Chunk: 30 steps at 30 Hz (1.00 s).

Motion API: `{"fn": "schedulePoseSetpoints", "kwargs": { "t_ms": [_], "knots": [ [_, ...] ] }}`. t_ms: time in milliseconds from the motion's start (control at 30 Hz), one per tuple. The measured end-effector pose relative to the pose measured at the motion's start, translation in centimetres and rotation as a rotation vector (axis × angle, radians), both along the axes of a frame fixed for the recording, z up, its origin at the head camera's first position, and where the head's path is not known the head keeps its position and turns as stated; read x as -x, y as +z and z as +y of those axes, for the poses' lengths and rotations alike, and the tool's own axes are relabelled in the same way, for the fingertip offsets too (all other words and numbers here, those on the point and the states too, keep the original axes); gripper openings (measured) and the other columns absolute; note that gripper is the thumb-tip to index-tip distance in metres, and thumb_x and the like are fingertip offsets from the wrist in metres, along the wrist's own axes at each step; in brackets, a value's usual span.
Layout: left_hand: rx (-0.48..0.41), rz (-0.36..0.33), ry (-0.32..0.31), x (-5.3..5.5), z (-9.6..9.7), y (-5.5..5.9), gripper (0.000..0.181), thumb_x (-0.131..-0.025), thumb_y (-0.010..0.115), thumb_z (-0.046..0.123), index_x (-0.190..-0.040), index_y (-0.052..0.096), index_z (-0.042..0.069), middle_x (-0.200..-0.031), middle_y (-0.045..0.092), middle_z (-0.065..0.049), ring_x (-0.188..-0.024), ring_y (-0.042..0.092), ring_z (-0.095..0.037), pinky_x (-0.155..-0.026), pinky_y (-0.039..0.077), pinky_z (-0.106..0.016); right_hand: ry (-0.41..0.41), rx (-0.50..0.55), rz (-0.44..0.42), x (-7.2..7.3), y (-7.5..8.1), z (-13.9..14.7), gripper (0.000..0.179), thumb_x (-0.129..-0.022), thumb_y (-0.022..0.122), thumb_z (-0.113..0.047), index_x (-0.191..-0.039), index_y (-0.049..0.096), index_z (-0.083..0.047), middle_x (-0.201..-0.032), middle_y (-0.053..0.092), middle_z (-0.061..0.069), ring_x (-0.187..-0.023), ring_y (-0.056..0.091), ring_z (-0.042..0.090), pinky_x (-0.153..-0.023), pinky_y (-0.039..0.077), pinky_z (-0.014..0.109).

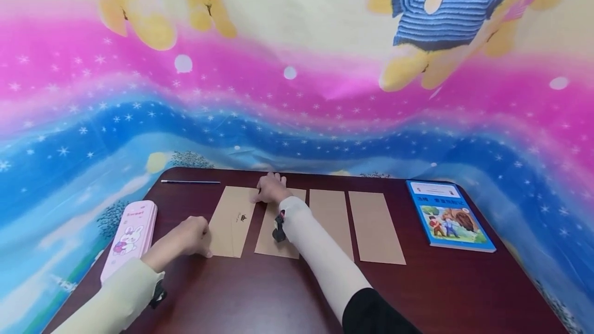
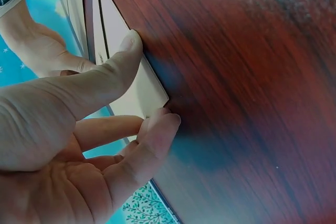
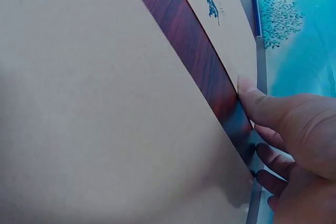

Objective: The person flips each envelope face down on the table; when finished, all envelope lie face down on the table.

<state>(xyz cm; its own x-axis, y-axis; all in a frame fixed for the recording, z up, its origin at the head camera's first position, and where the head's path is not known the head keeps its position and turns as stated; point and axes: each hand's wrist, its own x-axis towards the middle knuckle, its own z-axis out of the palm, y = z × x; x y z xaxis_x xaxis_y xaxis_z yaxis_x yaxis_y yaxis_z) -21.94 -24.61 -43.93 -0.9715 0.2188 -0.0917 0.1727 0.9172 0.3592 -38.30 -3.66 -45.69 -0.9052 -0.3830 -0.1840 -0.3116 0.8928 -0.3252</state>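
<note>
A flat brown kraft-paper piece [image 1: 232,215] with a small printed crown lies leftmost in a row of several such pieces. At its near left corner, my left hand [image 1: 191,236] holds the edges, with the thumb [image 2: 123,61] along the near edge and bent fingers around the corner. My right hand [image 1: 271,188] reaches across to the far right corner. Its thumb [image 3: 252,98] rests on the paper's right edge, and the other fingers curl at the far end. The right forearm passes over the second piece [image 1: 271,238], covering part of it.
Further right lie a third piece [image 1: 329,210] and a fourth piece [image 1: 376,228]. A blue book [image 1: 457,241] is at the table's right. On the left stands a pink pencil case [image 1: 130,236] with a rabbit picture, and a thin pencil [image 1: 190,182] lies near the back edge.
</note>
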Motion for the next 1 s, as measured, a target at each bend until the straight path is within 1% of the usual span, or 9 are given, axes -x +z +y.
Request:
{"fn": "schedulePoseSetpoints", "kwargs": {
  "t_ms": [133,267,367,433,500,567,667,733,1000],
  "knots": [
    [0.018,-0.022,0.014,0.1,0.4,0.0,0.045,-0.059,0.096,0.008,-0.057,0.052,0.011,-0.055,0.036,0.007,-0.052,0.038,-0.010,-0.051,0.034,-0.025,0.018,0.009,-0.001,0.0,0.0,0.2,0.050,-0.092,0.076,-0.045,-0.132,0.070,-0.016,-0.143,0.055,0.008,-0.130,0.042,0.032,-0.103,0.028,0.044],
    [0.063,-0.067,0.026,0.1,0.8,0.3,0.037,-0.062,0.095,0.008,-0.066,0.058,0.007,-0.058,0.047,0.002,-0.055,0.045,-0.013,-0.052,0.039,-0.027,0.034,-0.005,-0.005,0.3,0.0,0.2,0.047,-0.093,0.074,-0.046,-0.130,0.071,-0.017,-0.146,0.054,0.008,-0.134,0.041,0.033,-0.105,0.028,0.044],
    [0.090,-0.089,0.024,0.2,1.0,0.6,0.031,-0.065,0.093,0.006,-0.075,0.064,0.003,-0.063,0.057,-0.003,-0.057,0.051,-0.015,-0.054,0.044,-0.029,0.027,0.000,-0.016,0.8,-0.3,0.0,0.034,-0.099,0.066,-0.044,-0.122,0.074,-0.019,-0.146,0.055,0.006,-0.136,0.041,0.033,-0.106,0.028,0.045],
    [0.105,-0.095,0.022,0.3,1.2,0.9,0.031,-0.065,0.092,0.005,-0.079,0.065,0.001,-0.065,0.060,-0.004,-0.057,0.053,-0.016,-0.054,0.045,-0.029,0.030,0.015,-0.005,1.3,-0.5,-0.1,0.027,-0.105,0.057,-0.039,-0.112,0.075,-0.020,-0.140,0.060,0.004,-0.133,0.044,0.032,-0.106,0.028,0.046],
    [0.115,-0.092,0.016,0.4,1.2,1.0,0.031,-0.065,0.092,0.005,-0.081,0.066,0.000,-0.065,0.060,-0.005,-0.058,0.054,-0.016,-0.055,0.046,-0.030,0.053,0.047,0.011,1.7,-0.7,0.0,0.031,-0.110,0.047,-0.031,-0.095,0.071,-0.016,-0.123,0.066,0.006,-0.121,0.050,0.030,-0.108,0.027,0.046],
    [0.123,-0.092,0.009,0.5,1.2,1.1,0.031,-0.065,0.092,0.005,-0.081,0.066,0.001,-0.066,0.060,-0.004,-0.058,0.053,-0.016,-0.055,0.046,-0.030,0.088,0.086,0.049,1.8,-0.5,0.3,0.030,-0.110,0.043,-0.020,-0.093,0.068,-0.016,-0.114,0.068,0.004,-0.114,0.056,0.026,-0.112,0.027,0.046],
    [0.120,-0.098,0.006,0.5,1.0,1.1,0.030,-0.066,0.092,0.006,-0.078,0.065,0.002,-0.066,0.060,-0.004,-0.059,0.052,-0.016,-0.055,0.045,-0.029,0.150,0.148,0.098,1.9,-0.6,0.8,0.027,-0.106,0.045,-0.006,-0.105,0.070,-0.014,-0.112,0.071,0.001,-0.114,0.062,0.020,-0.118,0.024,0.044],
    [0.114,-0.103,0.005,0.5,0.8,1.0,0.030,-0.067,0.092,0.007,-0.076,0.064,0.003,-0.066,0.059,-0.003,-0.059,0.052,-0.016,-0.056,0.044,-0.029,0.178,0.182,0.135,1.9,-0.8,1.0,0.030,-0.103,0.052,-0.002,-0.120,0.071,-0.018,-0.120,0.072,-0.003,-0.120,0.063,0.016,-0.118,0.025,0.044],
    [0.102,-0.106,-0.042,0.1,0.3,0.7,0.030,-0.070,0.091,0.013,-0.073,0.062,0.006,-0.067,0.056,-0.002,-0.061,0.049,-0.015,-0.058,0.044,-0.029,0.238,0.215,0.212,2.0,-1.4,1.4,0.027,-0.101,0.066,-0.013,-0.123,0.074,-0.024,-0.116,0.074,-0.006,-0.111,0.065,0.012,-0.116,0.025,0.045]
  ]
}}
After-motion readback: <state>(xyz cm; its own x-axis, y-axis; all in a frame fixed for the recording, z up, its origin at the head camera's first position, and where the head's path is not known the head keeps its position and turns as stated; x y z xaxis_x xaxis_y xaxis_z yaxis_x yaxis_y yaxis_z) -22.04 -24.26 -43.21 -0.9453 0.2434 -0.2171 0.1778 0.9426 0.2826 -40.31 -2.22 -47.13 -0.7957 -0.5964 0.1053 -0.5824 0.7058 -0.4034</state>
